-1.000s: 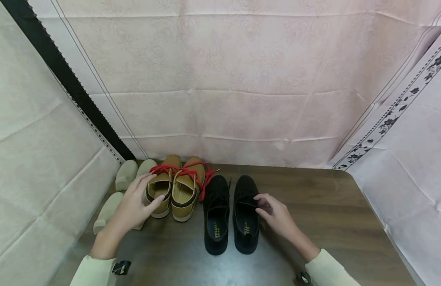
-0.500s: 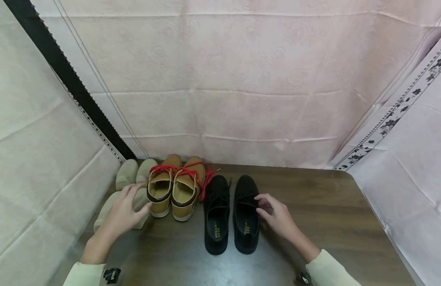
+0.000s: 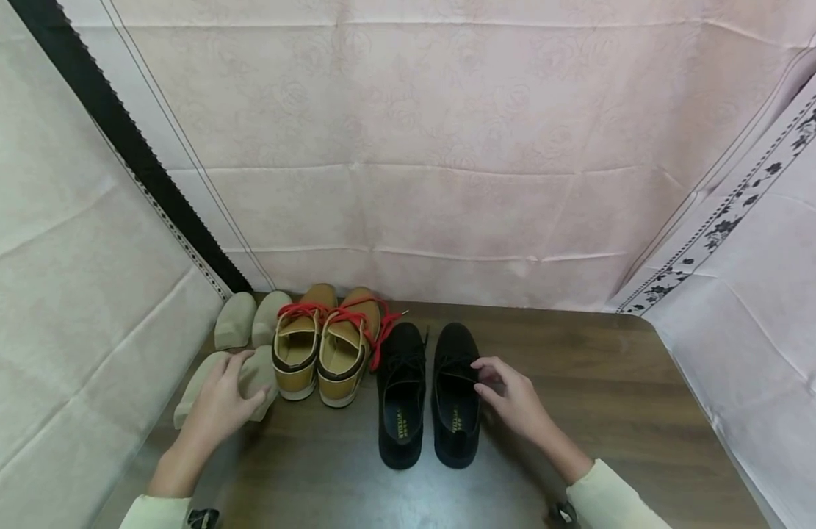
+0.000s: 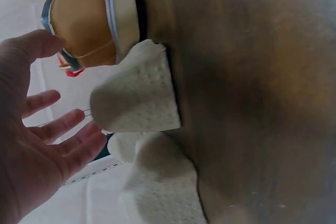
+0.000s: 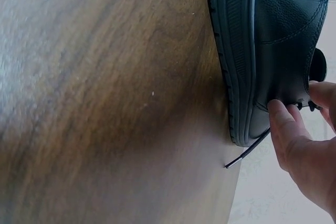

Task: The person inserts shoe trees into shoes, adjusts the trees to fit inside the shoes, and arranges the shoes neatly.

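Observation:
My left hand, fingers spread and loosely bent, hovers over two pale grey moulded pieces with rounded ends. In the left wrist view one such pitted piece lies just beyond the fingers, and nothing is in the palm. My right hand is beside the right-hand black lace-up shoe, with loosely bent fingertips at its side. The right wrist view has the fingertips against or very near the black leather; contact is hard to tell. Its mate, another black shoe, stands parallel on the left.
A pair of tan shoes with red laces stands between the pale pieces and the black shoes. Two more pale pieces lie behind, near the left cloth wall. Wooden tabletop extends rightward; a pale cloth hangs behind.
My left hand has moved left and toward me, from above the tan shoes to over the front pale pieces. The right hand and all the shoes have stayed put.

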{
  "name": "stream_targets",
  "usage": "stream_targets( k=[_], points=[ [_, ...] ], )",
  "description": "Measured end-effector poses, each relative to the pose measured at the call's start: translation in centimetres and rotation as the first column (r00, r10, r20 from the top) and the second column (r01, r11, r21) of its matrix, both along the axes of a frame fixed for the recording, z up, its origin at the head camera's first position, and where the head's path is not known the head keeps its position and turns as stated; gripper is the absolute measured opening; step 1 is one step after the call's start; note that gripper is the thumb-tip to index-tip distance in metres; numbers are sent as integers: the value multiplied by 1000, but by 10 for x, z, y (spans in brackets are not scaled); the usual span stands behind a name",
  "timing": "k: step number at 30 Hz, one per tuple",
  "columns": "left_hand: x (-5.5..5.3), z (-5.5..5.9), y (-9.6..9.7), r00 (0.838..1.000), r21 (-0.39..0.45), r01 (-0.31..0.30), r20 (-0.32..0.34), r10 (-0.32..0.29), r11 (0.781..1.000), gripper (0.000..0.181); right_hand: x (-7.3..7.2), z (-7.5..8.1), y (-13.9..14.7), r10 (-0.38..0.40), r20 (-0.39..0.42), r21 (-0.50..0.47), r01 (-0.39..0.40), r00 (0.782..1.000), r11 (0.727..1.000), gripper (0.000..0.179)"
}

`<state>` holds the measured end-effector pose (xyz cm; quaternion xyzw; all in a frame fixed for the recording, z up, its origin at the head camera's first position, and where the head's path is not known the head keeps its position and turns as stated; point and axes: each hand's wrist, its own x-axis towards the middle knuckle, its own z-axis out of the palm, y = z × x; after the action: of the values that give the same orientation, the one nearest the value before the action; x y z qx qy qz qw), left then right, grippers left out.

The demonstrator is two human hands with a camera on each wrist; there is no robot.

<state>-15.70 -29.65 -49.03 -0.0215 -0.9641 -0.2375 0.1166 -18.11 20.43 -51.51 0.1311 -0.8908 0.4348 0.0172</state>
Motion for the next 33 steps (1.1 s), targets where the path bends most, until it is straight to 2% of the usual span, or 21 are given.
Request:
stream_targets(
  k=[4, 10, 20, 33],
  points=[
    [3, -7, 0, 999, -13, -33, -6, 33, 999, 70, 0, 1, 0, 7, 8, -5, -7, 1000, 1000, 37],
    [6, -13, -1, 997, 1, -67, 37, 67, 998, 68, 0, 1, 0, 11, 2, -7, -11, 1000, 1000, 38],
    [11, -17, -1, 986, 25, -139, 96, 136, 990, 46, 0, 0, 0, 7, -7, -6, -7, 1000, 1000, 38],
    [15, -30, -1, 972, 44, -235, 29, 234, 971, 49, -1, -2, 0, 7, -14, -2, -7, 1000, 1000, 38]
  ],
)
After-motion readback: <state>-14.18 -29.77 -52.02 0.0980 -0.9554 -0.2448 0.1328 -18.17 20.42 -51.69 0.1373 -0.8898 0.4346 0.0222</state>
